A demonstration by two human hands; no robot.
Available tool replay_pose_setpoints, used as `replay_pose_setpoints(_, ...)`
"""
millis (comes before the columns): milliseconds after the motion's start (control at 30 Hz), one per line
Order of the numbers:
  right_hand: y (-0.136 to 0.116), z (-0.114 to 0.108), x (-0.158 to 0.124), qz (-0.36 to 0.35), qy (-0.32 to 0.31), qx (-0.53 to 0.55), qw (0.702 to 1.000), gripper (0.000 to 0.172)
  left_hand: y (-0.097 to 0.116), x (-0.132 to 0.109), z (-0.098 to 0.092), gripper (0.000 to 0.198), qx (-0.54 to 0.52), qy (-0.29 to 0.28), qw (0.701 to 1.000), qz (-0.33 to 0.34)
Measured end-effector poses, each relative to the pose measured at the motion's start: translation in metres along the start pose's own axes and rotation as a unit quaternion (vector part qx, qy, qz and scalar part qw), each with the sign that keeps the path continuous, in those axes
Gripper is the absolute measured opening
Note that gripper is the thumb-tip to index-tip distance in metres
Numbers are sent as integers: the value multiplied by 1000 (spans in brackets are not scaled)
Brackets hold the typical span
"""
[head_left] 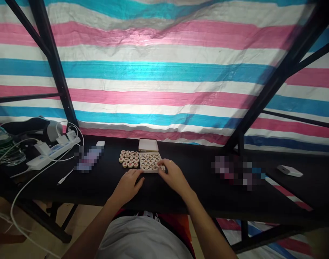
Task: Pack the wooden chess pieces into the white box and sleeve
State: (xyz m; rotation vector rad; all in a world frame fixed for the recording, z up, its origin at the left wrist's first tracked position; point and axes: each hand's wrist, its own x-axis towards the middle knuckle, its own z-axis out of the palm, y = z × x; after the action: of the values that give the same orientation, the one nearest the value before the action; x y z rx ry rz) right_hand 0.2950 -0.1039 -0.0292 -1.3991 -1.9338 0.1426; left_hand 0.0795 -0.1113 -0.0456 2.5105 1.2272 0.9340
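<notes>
Round Chinese chess pieces with dark characters fill the shallow white box (149,172) in the middle of the desk. Directly left of it, a block of pieces with red characters (130,159) lies in rows on the desk. My left hand (129,185) rests with its fingers stretched out, the fingertips by the near left corner of the box. My right hand (173,175) reaches over the box's right side, thumb and fingers closed around a Chinese chess piece (160,167) at the edge, which they partly hide.
Behind the box stands its white lid (148,145). To the left are a blurred phone-like item (89,158), a white cable, a power strip (52,154) and a water bottle (8,149). On the right lie a blurred item (237,172) and a white device (289,171). Dark metal posts flank the desk.
</notes>
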Motion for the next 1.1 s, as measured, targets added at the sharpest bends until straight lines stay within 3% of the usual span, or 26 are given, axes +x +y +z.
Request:
replay_pose_setpoints(100,22,-7,37,22,-53,-58,997,11,-3,0,4,33,42,-14,999,30)
replay_pose_setpoints(233,40,6,65,9,-86,-149,985,13,-7,0,10,34,97,-33,994,28)
replay_pose_setpoints(433,59,29,60,25,-57,-123,990,19,-11,0,13,28,124,-33,991,23)
replay_pose_setpoints(733,67,27,56,35,-95,-52,994,36,-8,3,11,25,146,-10,989,-1)
replay_pose_setpoints(900,65,30,54,53,-83,-60,993,37,-33,14,-12,26,208,21,976,-67)
replay_pose_setpoints(1000,69,33,54,65,-81,-53,993,35,-50,17,-25,27,231,-11,970,-76)
replay_pose_setpoints(1100,74,35,55,67,-80,-40,994,34,-57,14,-25,27,246,-37,966,-76)
